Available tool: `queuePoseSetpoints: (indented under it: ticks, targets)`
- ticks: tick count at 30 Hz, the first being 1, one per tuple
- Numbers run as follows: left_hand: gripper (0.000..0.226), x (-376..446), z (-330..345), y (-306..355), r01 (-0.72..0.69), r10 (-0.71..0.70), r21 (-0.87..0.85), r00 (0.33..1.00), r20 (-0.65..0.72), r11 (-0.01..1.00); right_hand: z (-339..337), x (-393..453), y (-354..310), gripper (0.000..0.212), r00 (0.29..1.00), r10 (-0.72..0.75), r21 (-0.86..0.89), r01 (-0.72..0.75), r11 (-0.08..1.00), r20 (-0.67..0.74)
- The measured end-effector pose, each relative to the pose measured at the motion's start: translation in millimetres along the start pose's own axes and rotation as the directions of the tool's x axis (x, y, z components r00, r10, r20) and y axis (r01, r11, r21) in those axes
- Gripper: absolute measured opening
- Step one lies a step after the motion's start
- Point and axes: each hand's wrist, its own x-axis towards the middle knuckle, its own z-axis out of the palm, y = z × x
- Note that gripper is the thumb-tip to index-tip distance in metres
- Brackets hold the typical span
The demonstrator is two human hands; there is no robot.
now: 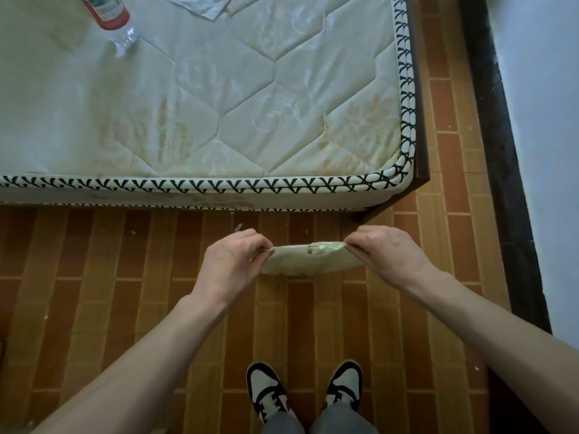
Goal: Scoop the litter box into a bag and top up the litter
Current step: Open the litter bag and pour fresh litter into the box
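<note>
Both hands on the bag (308, 260), held out in front of me over the floor (94, 292), just near side of the mattress (219, 104). Left hand (233, 258) pinches the left edge of the rim, right hand (383, 253) pinches the right edge, fingers curled on the thin film both sides. Holding it at opposite ends and taut, prob so the mouth pulls apart and stays open for scooping. Mouth looks barely parted; bag itself hangs flat, looks empty afaict. Litter box, scoop, litter supply: none in view. Far left on the mattress lies a plastic bottle (109, 17), some paper (200, 4) beyond it. My shoes (305, 389) below, standing. Judging by that, task's at prep stage, no scooping yet.
</note>
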Motion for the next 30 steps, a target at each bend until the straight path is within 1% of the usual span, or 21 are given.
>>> queuePoseSetpoints:
  ticks: [3, 7, 10, 13, 14, 16, 19, 22, 24, 27, 30]
  targets:
    - [0.012, 14.7, -0.5, -8.5, 0.002, -0.001, 0.019, 1.000, -0.028, 1.000, -4.3, 21.6, 5.5, 0.016, 1.000, -0.028, -0.019, 0.028, 0.999, 0.001]
    - [0.015, 39.5, 3.7, -17.7, 0.024, -0.019, 0.068, 0.998, -0.066, 0.997, -0.8, 46.3, 14.1, 0.021, 1.000, -0.007, -0.065, 0.008, 0.998, 0.020]
    - [0.016, 58.7, 8.4, -24.5, 0.089, -0.080, 0.099, 0.992, -0.095, 0.991, 5.3, 64.4, 16.3, 0.023, 1.000, 0.026, -0.112, -0.027, 0.993, -0.008]
    - [0.019, 67.2, 9.2, -31.2, 0.174, -0.160, 0.126, 0.980, -0.119, 0.977, 11.6, 77.4, 13.2, 0.012, 0.999, 0.040, -0.215, -0.044, 0.976, -0.020]
    - [0.020, 68.3, 9.1, -32.2, 0.190, -0.170, 0.150, 0.976, -0.133, 0.970, 13.2, 78.5, 11.4, 0.014, 0.999, 0.043, -0.254, -0.046, 0.966, -0.016]
    - [0.022, 67.9, 9.1, -33.4, 0.232, -0.200, 0.186, 0.964, -0.175, 0.955, 17.2, 75.5, 9.6, 0.023, 0.998, 0.026, -0.292, -0.041, 0.956, -0.055]
    - [0.019, 63.4, 10.4, -36.5, 0.328, -0.290, 0.197, 0.936, -0.202, 0.924, 20.6, 64.5, 5.9, 0.030, 0.990, -0.026, -0.283, -0.015, 0.959, -0.140]
    - [0.012, 55.1, 6.6, -40.1, 0.355, -0.316, 0.189, 0.926, -0.206, 0.916, 22.5, 53.5, 1.8, 0.048, 0.986, -0.073, -0.259, 0.032, 0.965, -0.151]
    - [0.020, 47.6, 2.0, -39.0, 0.330, -0.296, 0.169, 0.934, -0.199, 0.929, 20.4, 45.3, -4.5, 0.053, 0.985, -0.083, -0.224, 0.047, 0.973, -0.152]
    - [0.035, 30.7, -9.8, -32.9, 0.301, -0.279, 0.105, 0.942, -0.185, 0.948, 10.3, 33.3, -23.9, 0.049, 0.982, -0.105, -0.171, 0.077, 0.982, -0.159]
    - [0.038, 7.9, -33.5, -18.1, 0.294, -0.277, 0.073, 0.944, -0.181, 0.953, -10.1, 21.5, -55.7, 0.050, 0.986, -0.062, -0.123, 0.043, 0.991, -0.155]
